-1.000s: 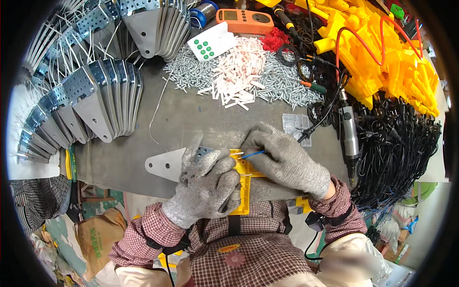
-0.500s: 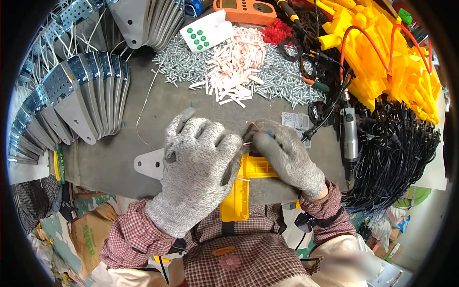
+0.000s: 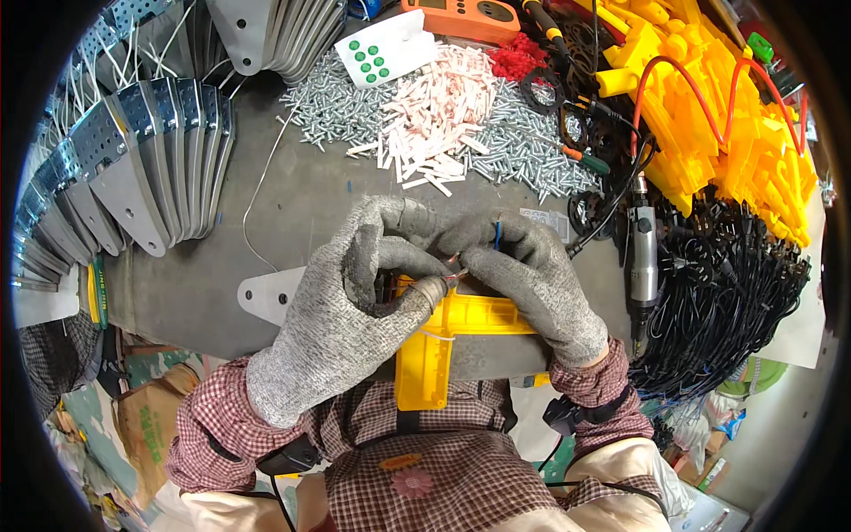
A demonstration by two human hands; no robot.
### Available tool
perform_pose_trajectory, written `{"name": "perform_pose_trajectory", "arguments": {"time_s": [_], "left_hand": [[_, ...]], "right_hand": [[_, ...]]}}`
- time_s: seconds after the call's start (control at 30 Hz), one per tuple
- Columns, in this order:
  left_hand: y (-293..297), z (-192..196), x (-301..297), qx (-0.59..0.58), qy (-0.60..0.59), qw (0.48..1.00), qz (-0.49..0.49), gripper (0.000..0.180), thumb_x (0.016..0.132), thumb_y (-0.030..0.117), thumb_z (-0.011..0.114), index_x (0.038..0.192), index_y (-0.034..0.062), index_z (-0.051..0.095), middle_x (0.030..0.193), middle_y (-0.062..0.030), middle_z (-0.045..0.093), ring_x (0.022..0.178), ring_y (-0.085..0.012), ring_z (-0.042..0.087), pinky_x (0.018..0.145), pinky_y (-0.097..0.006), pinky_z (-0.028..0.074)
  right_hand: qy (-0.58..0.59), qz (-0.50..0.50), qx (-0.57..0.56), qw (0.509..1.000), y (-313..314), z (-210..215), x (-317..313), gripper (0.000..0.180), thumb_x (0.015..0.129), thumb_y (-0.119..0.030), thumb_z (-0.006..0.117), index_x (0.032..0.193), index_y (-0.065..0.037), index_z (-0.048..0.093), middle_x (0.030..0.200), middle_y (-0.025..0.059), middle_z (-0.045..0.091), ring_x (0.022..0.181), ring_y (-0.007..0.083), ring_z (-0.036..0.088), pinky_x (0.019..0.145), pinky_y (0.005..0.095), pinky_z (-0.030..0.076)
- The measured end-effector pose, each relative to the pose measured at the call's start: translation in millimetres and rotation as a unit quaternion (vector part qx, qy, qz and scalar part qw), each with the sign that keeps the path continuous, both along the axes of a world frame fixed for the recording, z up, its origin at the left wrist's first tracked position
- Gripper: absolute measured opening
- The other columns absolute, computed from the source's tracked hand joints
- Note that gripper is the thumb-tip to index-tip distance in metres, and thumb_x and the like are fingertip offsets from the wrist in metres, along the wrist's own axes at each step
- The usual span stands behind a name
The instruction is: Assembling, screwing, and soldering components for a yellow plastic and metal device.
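My left hand (image 3: 341,297), in a grey knit glove, has its thumb and index finger closed on thin wires whose bare copper ends (image 3: 456,266) show at the fingertips. Facing it, my gloved right hand (image 3: 536,275) pinches at the same copper ends. A short blue wire (image 3: 497,234) stands up between the right hand's fingers. Below both hands lies a yellow plastic housing (image 3: 424,372) with a side arm reaching right and a white cord across it. Beside my left wrist is a grey metal plate (image 3: 266,296) with holes, partly covered by the hand.
Heaps of screws (image 3: 523,146) and small white strips (image 3: 434,115) spread across the back. Bent metal brackets (image 3: 133,173) stand at left. To the right are a silver power screwdriver (image 3: 644,253), black cables (image 3: 709,301) and piled yellow housings (image 3: 700,97). An orange meter (image 3: 474,18) sits at the back.
My left hand has turned from back-up to thumb-side up, opening the view of its pinch. Both hands' fingertips now meet at the copper ends, and the blue wire shows more clearly.
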State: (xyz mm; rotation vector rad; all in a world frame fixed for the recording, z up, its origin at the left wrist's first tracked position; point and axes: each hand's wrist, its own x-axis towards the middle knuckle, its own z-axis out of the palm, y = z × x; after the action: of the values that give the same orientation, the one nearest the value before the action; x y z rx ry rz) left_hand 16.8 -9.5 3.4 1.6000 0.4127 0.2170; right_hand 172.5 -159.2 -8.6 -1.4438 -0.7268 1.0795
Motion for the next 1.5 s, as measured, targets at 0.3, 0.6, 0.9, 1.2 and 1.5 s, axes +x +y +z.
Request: {"name": "perform_pose_trajectory", "arguments": {"time_s": [0.3, 0.6, 0.9, 1.2, 1.5], "left_hand": [[-3, -8, -4, 0.095, -0.063, 0.993, 0.007, 0.019, 0.088, -0.001, 0.072, 0.105, -0.0012, 0.063, 0.119, -0.0139, 0.064, 0.106, -0.0186, 0.067, 0.095, -0.031, 0.054], [-4, -5, -3, -0.053, -0.056, 0.997, 0.005, 0.017, 0.091, -0.006, 0.066, 0.107, -0.0011, 0.064, 0.103, -0.0054, 0.067, 0.097, -0.0093, 0.065, 0.090, -0.026, 0.053], [-8, -4, -5, 0.018, -0.069, 0.997, 0.000, 0.016, 0.086, -0.006, 0.067, 0.100, 0.0003, 0.064, 0.099, -0.0044, 0.066, 0.098, -0.0130, 0.064, 0.095, -0.032, 0.051], [17, 11, -14, -0.098, -0.004, 0.992, -0.084, 0.036, 0.088, 0.006, 0.070, 0.120, 0.0039, 0.052, 0.108, -0.0034, 0.057, 0.103, -0.0106, 0.057, 0.095, -0.028, 0.048], [12, -2, -12, 0.398, -0.101, 0.909, -0.076, 0.015, 0.090, 0.009, 0.070, 0.103, 0.0059, 0.063, 0.118, -0.0100, 0.060, 0.098, -0.0241, 0.067, 0.105, -0.039, 0.045]], "right_hand": [[-0.032, 0.027, -0.069, 0.997, -2, 6, -1, 0.017, 0.094, -0.014, 0.067, 0.107, -0.003, 0.068, 0.096, -0.0012, 0.066, 0.086, 0.0049, 0.057, 0.075, 0.0224, 0.047], [-0.143, 0.024, 0.019, 0.989, -2, 3, -7, 0.012, 0.088, -0.010, 0.067, 0.099, -0.005, 0.062, 0.088, -0.0008, 0.059, 0.078, 0.0067, 0.051, 0.068, 0.0246, 0.044], [-0.403, -0.001, 0.058, 0.914, 0, 7, -18, 0.017, 0.083, -0.003, 0.070, 0.098, -0.003, 0.062, 0.089, 0.0093, 0.063, 0.078, 0.0227, 0.062, 0.070, 0.0328, 0.050], [-0.383, 0.025, 0.175, 0.907, 11, -2, -20, 0.019, 0.080, 0.005, 0.065, 0.097, -0.003, 0.061, 0.088, 0.0113, 0.061, 0.076, 0.0267, 0.061, 0.069, 0.0347, 0.051], [-0.117, 0.042, 0.061, 0.990, 3, -7, -15, 0.006, 0.091, -0.005, 0.063, 0.096, -0.004, 0.060, 0.091, 0.0013, 0.057, 0.078, 0.0091, 0.050, 0.070, 0.0256, 0.043]]}}
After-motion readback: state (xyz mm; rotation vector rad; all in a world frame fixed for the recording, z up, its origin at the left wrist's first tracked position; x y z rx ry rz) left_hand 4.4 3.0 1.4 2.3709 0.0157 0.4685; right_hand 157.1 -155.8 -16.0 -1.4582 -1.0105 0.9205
